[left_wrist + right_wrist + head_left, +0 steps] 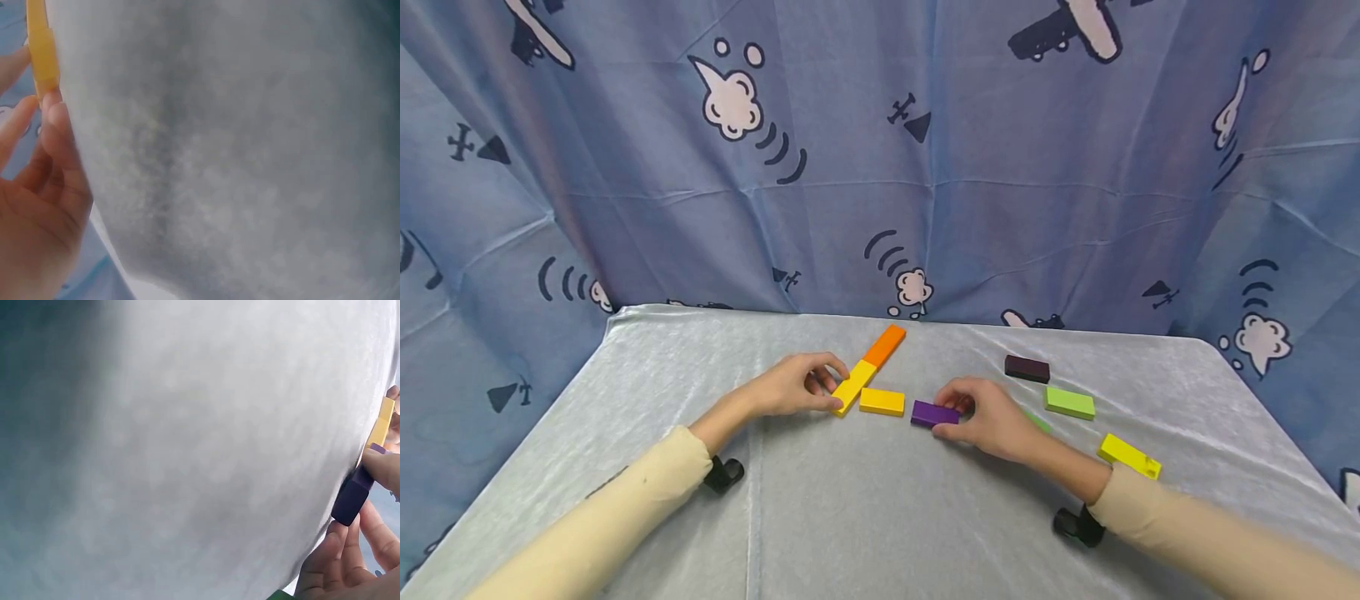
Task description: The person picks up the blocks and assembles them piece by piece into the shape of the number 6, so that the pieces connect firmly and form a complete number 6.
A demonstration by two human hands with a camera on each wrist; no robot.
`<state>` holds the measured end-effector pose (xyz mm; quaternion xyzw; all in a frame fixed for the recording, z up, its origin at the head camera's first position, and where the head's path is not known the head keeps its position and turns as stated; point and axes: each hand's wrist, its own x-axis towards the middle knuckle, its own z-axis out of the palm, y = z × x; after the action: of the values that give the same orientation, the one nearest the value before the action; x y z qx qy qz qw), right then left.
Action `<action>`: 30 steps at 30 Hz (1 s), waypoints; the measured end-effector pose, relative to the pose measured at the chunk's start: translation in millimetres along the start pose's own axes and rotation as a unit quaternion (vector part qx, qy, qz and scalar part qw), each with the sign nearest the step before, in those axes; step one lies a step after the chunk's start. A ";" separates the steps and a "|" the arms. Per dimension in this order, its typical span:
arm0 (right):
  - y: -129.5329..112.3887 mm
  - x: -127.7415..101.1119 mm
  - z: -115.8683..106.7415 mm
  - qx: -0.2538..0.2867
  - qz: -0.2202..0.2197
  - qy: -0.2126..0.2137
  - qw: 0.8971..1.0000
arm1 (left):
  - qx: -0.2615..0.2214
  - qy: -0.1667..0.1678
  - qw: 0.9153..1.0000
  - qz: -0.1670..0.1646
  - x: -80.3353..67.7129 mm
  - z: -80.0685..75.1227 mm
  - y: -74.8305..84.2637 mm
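Flat coloured blocks lie on a table under a grey cloth [865, 508]. My left hand [797, 385] pinches the near end of a yellow block [854, 386], which lies end to end with an orange block [885, 344]. In the left wrist view, the fingertips [53, 112] touch the yellow block [42, 44]. A second yellow-orange block [882, 402] lies beside it. My right hand [992, 417] grips a purple block [934, 413] flat on the cloth, just right of that yellow-orange block. The right wrist view shows the purple block [353, 490] between my fingers [382, 467].
A dark brown block [1027, 367], a light green block [1069, 402] and a yellow block [1128, 456] lie to the right. A green piece [1040, 422] peeks out behind my right hand. A blue patterned curtain [880, 158] hangs behind the table.
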<state>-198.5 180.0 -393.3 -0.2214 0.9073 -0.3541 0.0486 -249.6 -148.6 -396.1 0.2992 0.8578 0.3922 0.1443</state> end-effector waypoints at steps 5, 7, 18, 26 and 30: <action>0.7 3.0 1.5 0.001 -0.004 -0.001 1.000 | -0.002 -0.001 1.000 0.000 -0.2 0.0 -0.1; 0.5 4.3 2.3 0.002 -0.004 -0.002 1.000 | -0.003 0.000 1.000 -0.001 -0.2 0.0 0.1; -3.1 7.4 3.4 0.008 0.004 -0.011 1.000 | -0.003 0.001 1.000 -0.004 -0.5 -0.4 0.9; -1.8 9.6 2.8 0.006 0.004 -0.009 1.000 | 0.000 0.003 1.000 -0.003 0.1 0.0 0.0; -1.7 10.5 2.5 0.011 0.015 -0.014 1.000 | -0.001 0.004 1.000 -0.004 -0.1 0.3 -0.5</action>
<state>-206.7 172.7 -393.2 -0.2126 0.9058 -0.3598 0.0691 -249.7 -148.8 -396.7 0.2940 0.8593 0.3934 0.1431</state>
